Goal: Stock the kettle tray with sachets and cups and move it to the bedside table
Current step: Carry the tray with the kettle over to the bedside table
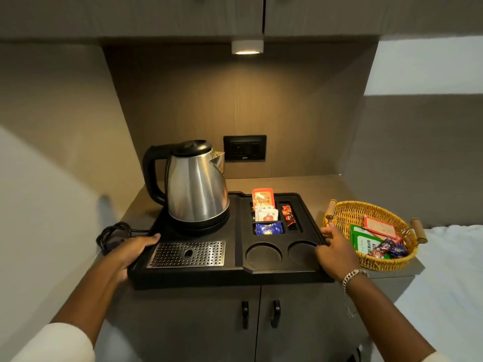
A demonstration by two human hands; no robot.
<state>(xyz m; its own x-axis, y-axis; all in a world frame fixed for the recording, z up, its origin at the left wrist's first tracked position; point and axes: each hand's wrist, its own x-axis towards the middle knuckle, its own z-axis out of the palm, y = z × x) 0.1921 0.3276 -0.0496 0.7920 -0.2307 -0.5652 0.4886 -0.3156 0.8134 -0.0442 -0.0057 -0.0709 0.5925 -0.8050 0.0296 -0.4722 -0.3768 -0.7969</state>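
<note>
Head view: kettle tray (236, 273) sits on the worktop (308, 184) in a lit niche, its front edge at the cabinet front.
Left hand (132, 250): grip wrapped over the tray's left front edge, fingers on top, closed on the tray.
Right hand (335, 254): grip on the tray's right edge, thumb by the cup recess; a small sachet seems pinched at the fingertips, too small to confirm.
Kettle (197, 184): upright on its base, back left of tray; power cord (113, 235) coiled just beside the left edge.
Sachets (266, 212): several stand in the tray's slots, so that part looks stocked.
Cup recesses (264, 256): both round wells bare; no cups in view.
Wicker basket (371, 233): right of tray, holds spare sachets.
Step (judged): both hands positioning or about to lift the tray.
Next move needs: cups placed first, cord clear, level two-handed lift so the kettle does not tip.
</note>
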